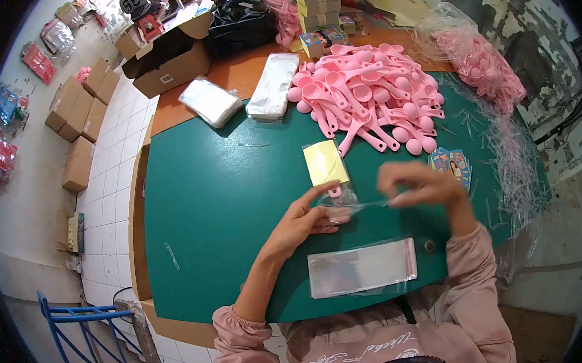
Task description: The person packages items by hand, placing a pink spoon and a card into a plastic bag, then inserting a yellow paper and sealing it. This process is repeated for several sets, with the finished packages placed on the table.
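A clear plastic bag (344,195) lies on the green table in front of me, with a yellow card (325,163) inside it. The end of a pink spoon handle (335,192) shows below the card. My left hand (299,225) grips the near end of this bag, thumb and fingers closed on the film. To the right, my right hand (421,184) is slightly blurred, its fingers pinched on a thin clear plastic strip (371,205) that stretches from the bag's near end. Nearer my body lies a stack of flat clear bags (361,269).
A big heap of pink spoons (372,88) stands beyond my hands. Printed cards (453,165) lie right of my right hand. Two bag stacks (211,101) and an open cardboard box (171,65) sit at the back left. Plastic scraps (516,166) hang along the right edge.
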`<action>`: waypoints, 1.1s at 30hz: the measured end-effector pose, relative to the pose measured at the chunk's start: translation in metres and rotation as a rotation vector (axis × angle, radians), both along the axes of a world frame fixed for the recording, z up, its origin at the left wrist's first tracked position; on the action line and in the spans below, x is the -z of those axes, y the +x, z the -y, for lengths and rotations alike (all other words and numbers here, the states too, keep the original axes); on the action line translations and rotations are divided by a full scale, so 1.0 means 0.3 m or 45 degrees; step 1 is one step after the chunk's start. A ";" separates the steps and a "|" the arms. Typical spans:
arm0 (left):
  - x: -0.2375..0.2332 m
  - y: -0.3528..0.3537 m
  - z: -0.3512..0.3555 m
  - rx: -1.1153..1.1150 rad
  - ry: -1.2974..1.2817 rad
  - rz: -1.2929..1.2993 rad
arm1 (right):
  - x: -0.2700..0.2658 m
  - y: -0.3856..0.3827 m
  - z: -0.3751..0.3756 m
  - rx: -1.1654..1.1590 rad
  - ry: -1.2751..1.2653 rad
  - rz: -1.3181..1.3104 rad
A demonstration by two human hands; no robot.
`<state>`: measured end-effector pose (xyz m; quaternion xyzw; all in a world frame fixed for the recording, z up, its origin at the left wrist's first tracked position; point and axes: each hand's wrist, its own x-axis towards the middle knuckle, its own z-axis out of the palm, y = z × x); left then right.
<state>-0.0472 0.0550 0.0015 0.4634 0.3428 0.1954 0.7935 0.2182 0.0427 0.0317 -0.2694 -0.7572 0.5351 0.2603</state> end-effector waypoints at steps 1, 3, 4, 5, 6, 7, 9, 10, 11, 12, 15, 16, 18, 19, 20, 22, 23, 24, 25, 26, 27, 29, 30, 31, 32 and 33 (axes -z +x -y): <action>0.003 -0.004 0.000 0.090 0.011 -0.006 | -0.006 0.099 -0.019 0.120 0.029 0.008; 0.025 -0.012 -0.005 0.092 -0.004 0.010 | -0.016 0.318 -0.075 0.801 -0.210 0.092; 0.030 -0.011 -0.006 0.099 -0.016 0.030 | 0.050 0.465 -0.096 1.193 0.204 0.609; 0.029 -0.010 -0.008 0.096 -0.013 0.036 | 0.095 0.555 -0.111 1.544 0.648 1.134; 0.028 -0.010 -0.008 0.106 -0.014 0.031 | 0.082 0.535 -0.100 1.541 0.655 1.137; 0.026 -0.009 -0.009 0.118 -0.015 0.023 | 0.059 0.473 -0.068 1.647 0.691 1.436; 0.029 -0.012 -0.016 0.098 -0.031 0.045 | 0.009 0.295 -0.045 1.377 0.901 1.259; 0.032 -0.011 -0.012 0.086 -0.059 0.057 | -0.007 0.164 -0.035 0.999 1.015 0.784; 0.033 -0.008 -0.007 0.094 -0.059 0.049 | -0.004 0.023 0.003 0.777 0.653 0.621; 0.030 -0.007 -0.004 0.077 -0.054 0.073 | 0.030 -0.064 0.008 0.527 0.466 0.402; 0.013 -0.024 -0.011 0.075 -0.044 0.081 | 0.115 -0.194 0.043 0.545 0.593 0.559; 0.008 -0.029 -0.014 0.082 -0.037 0.090 | 0.143 -0.193 0.035 0.585 0.559 0.467; -0.019 -0.047 -0.020 0.101 -0.005 0.040 | 0.148 -0.183 0.030 0.617 0.530 0.382; -0.026 -0.054 -0.021 0.112 0.025 -0.017 | 0.141 -0.182 0.034 0.654 0.465 0.328; -0.016 -0.059 -0.025 0.108 0.024 -0.019 | 0.137 -0.183 0.037 0.693 0.398 0.268; 0.009 -0.063 -0.033 -0.089 0.328 -0.257 | 0.136 -0.178 0.036 0.699 0.324 0.224; 0.014 -0.057 -0.029 -0.088 0.327 -0.258 | 0.137 -0.172 0.036 0.708 0.249 0.182; 0.013 -0.042 -0.022 -0.075 0.762 -0.486 | 0.141 -0.165 0.035 0.708 0.246 0.181; 0.013 -0.029 -0.015 -0.061 1.197 -0.711 | 0.146 -0.158 0.032 0.678 0.244 0.174; 0.015 -0.021 -0.009 -0.062 1.196 -0.711 | 0.149 -0.151 0.027 0.648 0.243 0.167; 0.018 -0.013 -0.002 -0.075 1.324 -0.756 | 0.145 -0.146 0.025 0.648 0.241 0.168; 0.026 -0.008 -0.004 -0.085 1.447 -0.799 | 0.137 -0.138 0.025 0.571 0.257 0.137; 0.031 -0.007 -0.009 -0.116 1.436 -0.782 | 0.142 -0.138 0.023 0.571 0.251 0.136; 0.034 -0.008 -0.012 -0.146 1.422 -0.766 | 0.148 -0.138 0.024 0.568 0.166 0.077; 0.032 -0.006 -0.012 -0.141 1.416 -0.770 | 0.154 -0.140 0.025 0.563 0.082 0.017; 0.025 -0.003 -0.012 -0.182 1.318 -0.699 | 0.161 -0.148 0.025 0.562 0.078 0.014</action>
